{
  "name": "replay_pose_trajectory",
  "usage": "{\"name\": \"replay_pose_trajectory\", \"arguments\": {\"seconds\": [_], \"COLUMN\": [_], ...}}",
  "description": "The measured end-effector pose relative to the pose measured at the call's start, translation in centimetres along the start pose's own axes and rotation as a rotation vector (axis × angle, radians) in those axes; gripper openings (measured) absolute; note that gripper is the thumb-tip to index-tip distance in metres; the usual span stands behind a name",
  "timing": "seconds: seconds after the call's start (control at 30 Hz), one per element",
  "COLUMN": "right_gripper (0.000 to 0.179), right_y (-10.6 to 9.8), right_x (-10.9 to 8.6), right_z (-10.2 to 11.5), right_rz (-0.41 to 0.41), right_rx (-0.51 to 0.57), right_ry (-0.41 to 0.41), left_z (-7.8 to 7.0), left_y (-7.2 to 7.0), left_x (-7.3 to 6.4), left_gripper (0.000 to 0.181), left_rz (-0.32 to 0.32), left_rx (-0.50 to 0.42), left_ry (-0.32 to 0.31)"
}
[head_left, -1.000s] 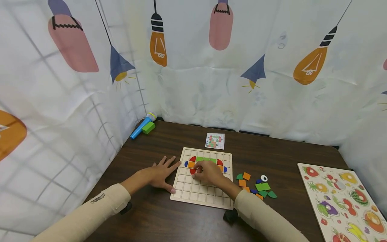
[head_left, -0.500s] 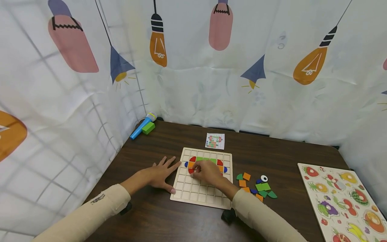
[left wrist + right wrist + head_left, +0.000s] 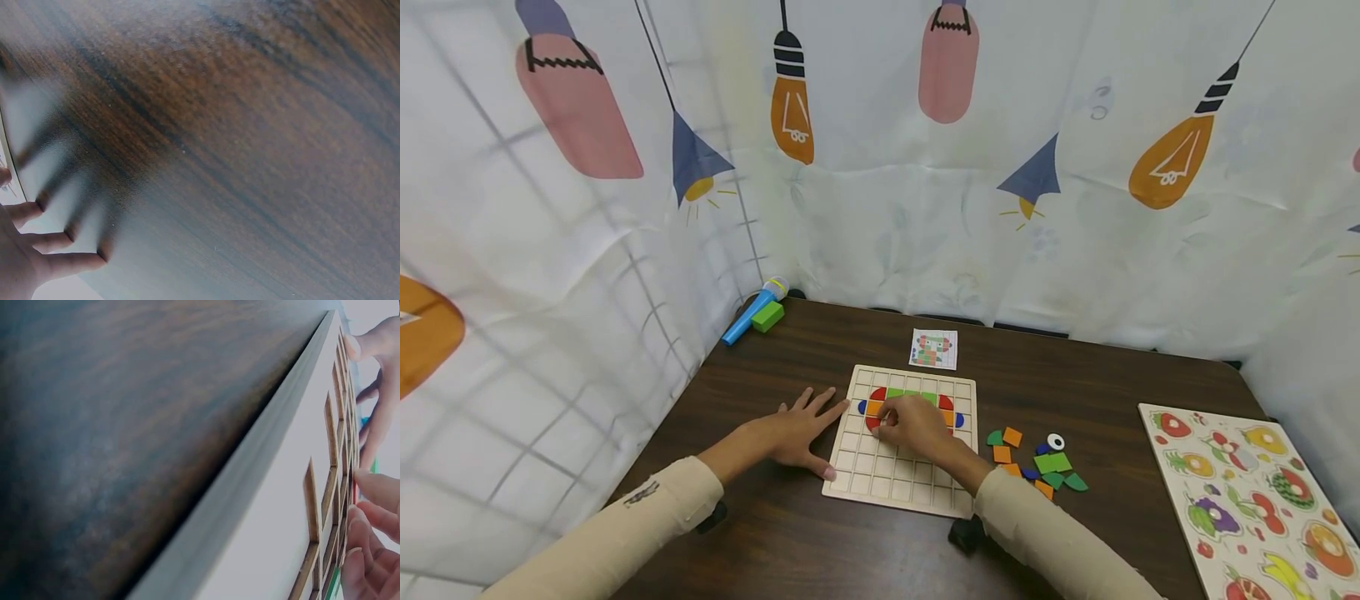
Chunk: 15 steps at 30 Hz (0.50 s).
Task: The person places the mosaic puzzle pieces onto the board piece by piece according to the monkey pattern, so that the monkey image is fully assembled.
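A wooden grid board (image 3: 898,486) lies on the dark table with coloured pieces set in its upper rows. My right hand (image 3: 917,427) is over the board, thumb and fingers pinching a red quarter-circle piece (image 3: 872,424) below an orange square (image 3: 874,408). In the right wrist view, a thin red edge (image 3: 354,490) shows by those fingers; most of the piece is hidden. My left hand (image 3: 796,433) lies with fingers spread at the board's left edge, its thumb touching the lower left corner. Straight fingers of the left hand (image 3: 50,244) also show in the left wrist view.
Loose coloured pieces (image 3: 1052,463) lie right of the board. A pattern card (image 3: 933,349) sits behind it. A toy microphone (image 3: 752,315) and green block (image 3: 768,317) are at the back left. A fruit puzzle board (image 3: 1247,492) stands at the right.
My right hand has shifted slightly left, and the red quarter-circle piece with it, to under the orange square. The left hand has stayed where it was.
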State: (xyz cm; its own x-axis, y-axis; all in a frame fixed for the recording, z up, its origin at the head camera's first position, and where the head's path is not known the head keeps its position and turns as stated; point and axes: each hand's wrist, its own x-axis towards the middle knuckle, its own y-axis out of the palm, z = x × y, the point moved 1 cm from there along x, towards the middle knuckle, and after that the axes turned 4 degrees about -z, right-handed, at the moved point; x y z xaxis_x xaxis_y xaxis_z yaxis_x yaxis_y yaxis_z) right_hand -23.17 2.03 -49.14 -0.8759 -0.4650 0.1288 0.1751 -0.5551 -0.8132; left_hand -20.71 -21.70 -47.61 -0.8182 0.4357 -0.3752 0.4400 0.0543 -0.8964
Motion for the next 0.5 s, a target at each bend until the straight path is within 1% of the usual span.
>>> {"name": "replay_pose_trajectory", "arguments": {"seconds": [0.17, 0.27, 0.33, 0.4, 0.5], "right_gripper": [0.015, 0.017, 0.018, 0.018, 0.018], "right_y": [-0.5, -1.1, -1.9, -2.9, -4.7], "right_x": [-0.2, -0.4, -0.6, -0.9, -1.5], "right_z": [-0.1, -0.4, -0.8, -1.4, -2.8], "right_rz": [0.022, 0.034, 0.036, 0.025, 0.027], "right_rx": [-0.001, -0.004, -0.004, 0.01, 0.043], "right_ry": [0.005, 0.001, -0.016, -0.053, -0.101], "left_z": [0.0, 0.0, 0.0, 0.0, 0.0], "left_y": [-0.1, -0.1, -0.1, -0.1, 0.0], "left_x": [0.1, 0.1, 0.1, 0.1, 0.1], "left_gripper": [0.116, 0.116, 0.116, 0.116, 0.116], "left_rz": [-0.007, -0.005, -0.002, -0.001, -0.002], "left_rx": [-0.003, 0.003, 0.003, 0.0, -0.002], "left_ry": [0.0, -0.001, -0.002, 0.0, 0.002]}}
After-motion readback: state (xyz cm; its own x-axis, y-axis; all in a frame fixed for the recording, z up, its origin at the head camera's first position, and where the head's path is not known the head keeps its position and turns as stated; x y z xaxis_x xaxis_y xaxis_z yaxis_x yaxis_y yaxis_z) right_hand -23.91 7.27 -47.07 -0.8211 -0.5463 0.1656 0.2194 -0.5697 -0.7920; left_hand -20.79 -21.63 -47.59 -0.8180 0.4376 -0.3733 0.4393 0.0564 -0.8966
